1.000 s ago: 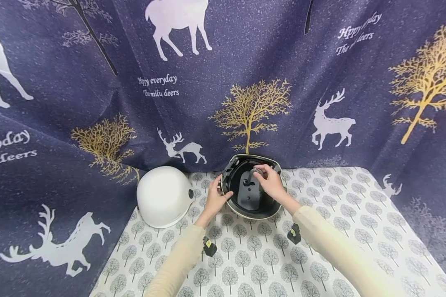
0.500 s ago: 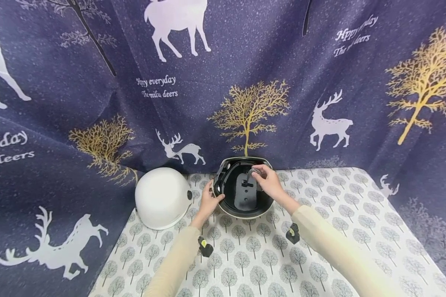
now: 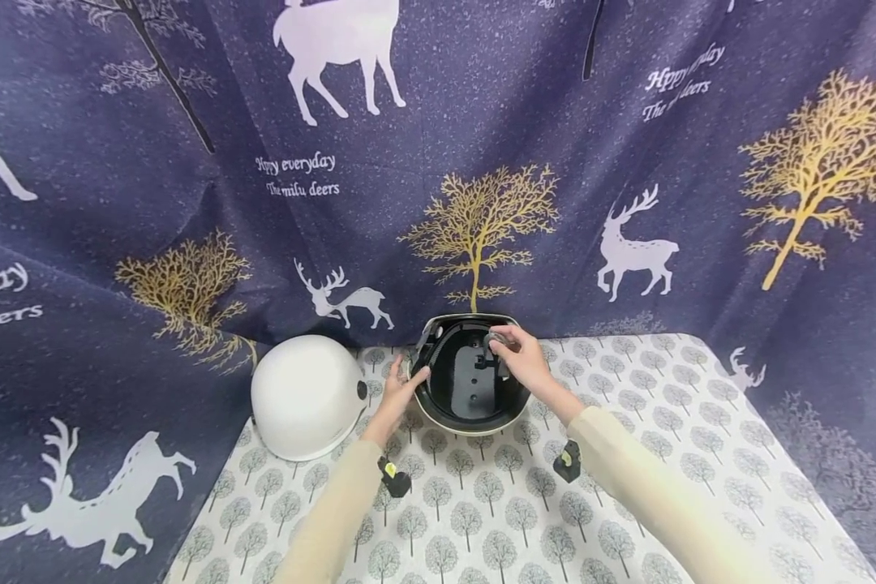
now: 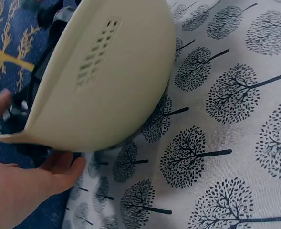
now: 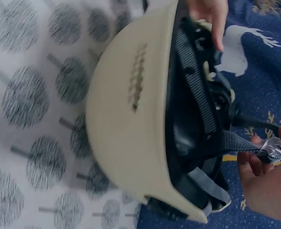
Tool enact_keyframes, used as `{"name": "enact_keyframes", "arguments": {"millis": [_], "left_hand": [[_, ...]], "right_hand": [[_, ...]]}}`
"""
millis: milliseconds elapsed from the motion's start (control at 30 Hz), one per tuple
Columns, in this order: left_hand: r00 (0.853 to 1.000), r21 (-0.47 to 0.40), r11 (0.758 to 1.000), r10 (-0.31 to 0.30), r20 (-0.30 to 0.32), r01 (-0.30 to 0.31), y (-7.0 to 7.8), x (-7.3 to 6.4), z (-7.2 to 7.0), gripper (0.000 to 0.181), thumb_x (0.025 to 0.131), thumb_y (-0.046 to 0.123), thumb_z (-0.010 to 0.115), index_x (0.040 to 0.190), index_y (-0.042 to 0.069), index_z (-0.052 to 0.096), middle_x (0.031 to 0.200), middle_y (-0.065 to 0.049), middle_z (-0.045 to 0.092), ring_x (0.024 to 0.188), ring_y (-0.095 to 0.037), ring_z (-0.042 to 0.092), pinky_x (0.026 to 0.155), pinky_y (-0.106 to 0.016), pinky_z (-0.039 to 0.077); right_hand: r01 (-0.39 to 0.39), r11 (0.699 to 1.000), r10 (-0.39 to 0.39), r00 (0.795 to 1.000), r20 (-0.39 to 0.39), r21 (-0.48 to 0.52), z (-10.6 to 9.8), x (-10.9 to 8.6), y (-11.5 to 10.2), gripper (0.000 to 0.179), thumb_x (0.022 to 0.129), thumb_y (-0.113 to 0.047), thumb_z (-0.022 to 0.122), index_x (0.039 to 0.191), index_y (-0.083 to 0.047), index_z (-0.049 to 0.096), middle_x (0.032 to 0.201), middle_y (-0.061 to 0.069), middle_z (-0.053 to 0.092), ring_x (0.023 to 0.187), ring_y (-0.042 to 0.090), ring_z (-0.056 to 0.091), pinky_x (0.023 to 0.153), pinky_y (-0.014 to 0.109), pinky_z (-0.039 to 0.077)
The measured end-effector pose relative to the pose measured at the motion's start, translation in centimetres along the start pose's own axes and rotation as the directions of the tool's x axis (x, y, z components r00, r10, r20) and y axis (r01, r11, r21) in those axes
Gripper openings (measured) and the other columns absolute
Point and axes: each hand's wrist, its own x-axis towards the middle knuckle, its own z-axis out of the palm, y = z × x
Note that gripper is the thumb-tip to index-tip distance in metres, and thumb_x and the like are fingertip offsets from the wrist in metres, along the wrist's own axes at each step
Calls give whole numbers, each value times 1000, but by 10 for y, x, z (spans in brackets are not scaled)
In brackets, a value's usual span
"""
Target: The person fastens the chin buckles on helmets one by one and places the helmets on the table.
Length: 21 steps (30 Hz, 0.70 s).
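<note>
A cream helmet [image 5: 126,114] lies upside down, so its black inside [image 3: 474,393] faces up in the head view. My left hand [image 3: 397,397] holds its left rim, thumb on top and the other fingers below the edge, as the left wrist view shows. Over the helmet's right side, my right hand [image 3: 527,365] pinches the end of a dark chin strap [image 5: 235,142]. Clear plastic wrap [image 5: 274,150] covers that strap end between the fingers. A grey strap [image 5: 207,183] hangs along the rim. The shell has slotted vents [image 4: 97,52].
A white domed helmet [image 3: 307,397] stands to the left, a round black fitting [image 3: 362,390] on its side. The tablecloth [image 3: 482,519] has a tree print. Behind the table hangs a dark blue cloth [image 3: 409,227] with deer and trees.
The cream helmet has shifted left and turned a little, my left hand moving with it. My right hand keeps pinching the strap end. The whole head view has drifted slightly.
</note>
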Motion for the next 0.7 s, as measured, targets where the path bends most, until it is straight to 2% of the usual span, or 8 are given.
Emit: {"name": "enact_keyframes", "arguments": {"millis": [167,333,400,467,500,567,633,700], "left_hand": [[994,-164,984,-62,94,77,-6,7,-1,78,99,41,50,158,12,8,146,-32,42,125,-45,53,103,-54,47],[991,-193,978,-55,125,78,-10,13,-2,73,101,48,40,157,10,12,154,-25,33,138,-44,40,109,-61,36],[992,-212,974,-61,110,83,-11,16,-2,63,100,50,40,148,10,36,143,-18,50,131,-37,49,106,-57,40],[993,-236,967,-70,97,92,-12,19,-1,51,100,53,40,123,12,60,117,-8,67,110,-25,61,97,-46,46],[993,-247,964,-74,95,96,-12,20,-1,48,100,53,39,106,14,66,101,-1,70,98,-19,63,90,-41,47],[992,-260,960,-85,97,107,-12,22,-1,48,100,54,38,79,20,64,76,8,67,76,-10,59,78,-32,46],[990,-263,958,-84,114,111,-12,22,-1,49,100,54,36,73,23,63,70,11,65,69,-7,56,74,-29,44],[988,-256,960,-85,127,115,-13,23,-2,48,101,54,35,77,23,63,72,11,65,70,-7,57,72,-28,44]], "right_hand": [[-59,995,59,998,10,85,2,3,-4,34,96,-15,62,129,-5,60,118,22,65,90,11,68,83,29,57],[-69,991,67,998,21,115,4,5,-5,35,96,-13,62,130,-3,59,116,22,64,88,6,67,82,27,58],[-65,988,63,998,20,137,4,6,-4,36,95,-10,62,130,-1,58,116,23,64,87,7,67,82,27,59],[-60,986,57,998,24,154,4,5,-4,37,95,-8,61,131,1,57,117,25,63,87,7,67,82,26,59],[-60,985,56,998,26,163,4,5,-4,37,95,-6,60,131,2,56,118,25,62,87,7,67,81,25,59],[-61,982,56,998,33,179,4,4,-4,38,95,-3,59,132,3,55,119,26,60,89,10,68,81,23,59],[-65,983,59,998,40,174,4,3,-5,38,95,0,57,133,3,55,118,25,58,90,14,69,80,22,58],[-63,985,56,997,48,162,3,3,-5,39,96,1,55,134,2,54,117,23,57,91,19,70,81,24,59]]}}
